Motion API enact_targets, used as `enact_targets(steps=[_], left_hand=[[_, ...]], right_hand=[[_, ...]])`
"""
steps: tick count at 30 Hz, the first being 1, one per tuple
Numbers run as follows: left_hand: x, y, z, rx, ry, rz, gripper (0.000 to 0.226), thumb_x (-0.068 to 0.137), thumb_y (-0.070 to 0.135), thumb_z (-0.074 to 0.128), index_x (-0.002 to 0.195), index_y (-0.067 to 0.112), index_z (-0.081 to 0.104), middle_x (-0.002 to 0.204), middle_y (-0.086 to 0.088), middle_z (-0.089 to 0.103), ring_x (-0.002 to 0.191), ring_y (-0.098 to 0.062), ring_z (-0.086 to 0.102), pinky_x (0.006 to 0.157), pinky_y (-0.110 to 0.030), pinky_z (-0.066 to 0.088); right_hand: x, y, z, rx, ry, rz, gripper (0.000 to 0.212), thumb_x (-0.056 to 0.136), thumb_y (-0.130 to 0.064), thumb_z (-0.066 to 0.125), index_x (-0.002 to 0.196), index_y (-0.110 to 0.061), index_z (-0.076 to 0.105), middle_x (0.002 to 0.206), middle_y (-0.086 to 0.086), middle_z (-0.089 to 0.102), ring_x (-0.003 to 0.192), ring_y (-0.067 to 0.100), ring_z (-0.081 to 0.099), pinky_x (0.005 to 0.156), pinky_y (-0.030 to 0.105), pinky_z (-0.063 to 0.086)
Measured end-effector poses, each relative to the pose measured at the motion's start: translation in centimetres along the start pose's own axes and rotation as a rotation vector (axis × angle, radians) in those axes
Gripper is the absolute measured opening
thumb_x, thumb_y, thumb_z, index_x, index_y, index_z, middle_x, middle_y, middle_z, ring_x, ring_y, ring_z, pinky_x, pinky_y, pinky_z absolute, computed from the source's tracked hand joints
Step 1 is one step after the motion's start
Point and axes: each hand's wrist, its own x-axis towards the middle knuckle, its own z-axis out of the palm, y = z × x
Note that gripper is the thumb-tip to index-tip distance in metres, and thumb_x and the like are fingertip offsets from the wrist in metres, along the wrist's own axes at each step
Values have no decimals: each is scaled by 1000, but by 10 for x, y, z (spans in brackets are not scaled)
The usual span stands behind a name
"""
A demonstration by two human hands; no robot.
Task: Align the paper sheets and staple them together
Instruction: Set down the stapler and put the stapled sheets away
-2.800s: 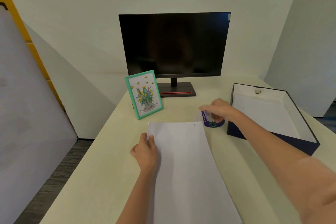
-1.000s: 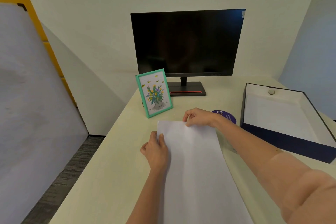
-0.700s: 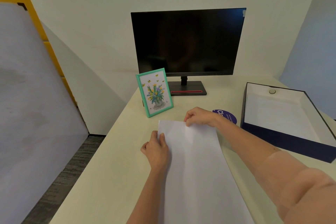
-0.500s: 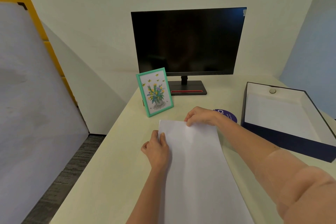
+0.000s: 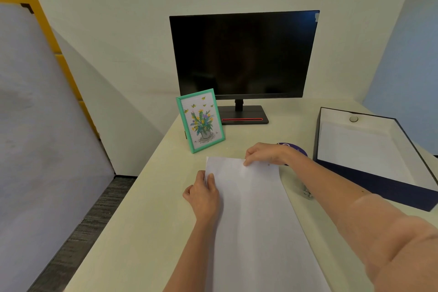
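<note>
The paper sheets lie flat on the desk, long axis running from the near edge toward 12 o'clock, directly in front of the person. The left hand rests on the left edge of the sheets near the far corner, thumb on top of the paper and fingers curled loosely beside it, pressing the stack down. The right hand is at the far edge of the sheets, at about 1 o'clock from the left hand, fingers bent and closed at the paper's top margin; whether it pinches the sheets alone or also holds the stapler cannot be determined, since the fingers cover that area. A purple round object sits on the desk just beyond the right wrist, partly hidden. A small glittery item lies beside the right edge of the sheets under the forearm. An open dark-blue box with a white interior stands at 3 o'clock. A green picture frame stands tilted at 11 o'clock, with a dark monitor behind it at 12 o'clock.
</note>
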Motion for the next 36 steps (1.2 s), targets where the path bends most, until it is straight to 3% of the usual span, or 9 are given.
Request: enact_targets(steps=[6,9,13,16,23,30,34,36], left_hand=[[-1,2,-2,-55,-8,-38,19,97,21,37,79,14,41,58,5,39,95,-33,40,78,-24,17],[-3,4,-4,-63,-7,-39,19,97,20,36,79,12,40,59,3,41,93,-31,37,81,-26,20],[-5,6,-5,-56,-3,-43,19,97,20,37,80,12,41,59,2,41,93,-31,38,81,-28,23],[-4,6,-5,-30,3,-15,20,96,18,37,76,14,37,56,4,38,85,-31,40,85,-30,26],[-7,8,-7,-53,4,-35,22,96,20,36,75,16,35,55,3,38,88,-28,34,91,-38,32],[-5,6,-7,-90,-10,-48,21,97,21,36,76,18,35,58,4,39,96,-33,39,78,-29,25],[-8,9,-7,-95,3,-53,25,96,21,37,71,22,32,56,6,35,88,-29,36,74,-29,24],[-9,11,-9,-103,19,-56,32,95,21,37,65,25,27,56,5,34,86,-26,33,71,-31,25]], right_hand=[[-1,-1,-5,164,-62,10,13,87,-22,58,80,-14,64,87,5,67,76,19,62,71,29,49],[3,-4,-9,219,-42,23,26,93,-23,48,90,-9,70,95,8,71,80,18,65,80,31,51],[5,-13,-14,137,-106,7,25,89,-11,58,111,-11,70,112,4,70,97,17,67,84,28,56],[5,-17,-19,169,-204,49,24,86,-7,61,108,-10,70,117,9,68,107,24,65,99,38,50],[8,-12,-29,231,-294,88,20,89,0,56,102,-7,70,108,12,69,101,27,63,104,42,46],[2,-12,-36,248,-408,43,19,92,-7,55,104,-10,68,112,10,67,100,24,64,91,37,52],[-5,-16,-38,243,-424,39,29,93,-28,56,117,-13,64,120,8,65,109,24,61,94,37,50],[-12,-20,-39,141,-345,3,34,90,-33,61,118,-14,64,120,6,66,109,22,62,93,35,51]])
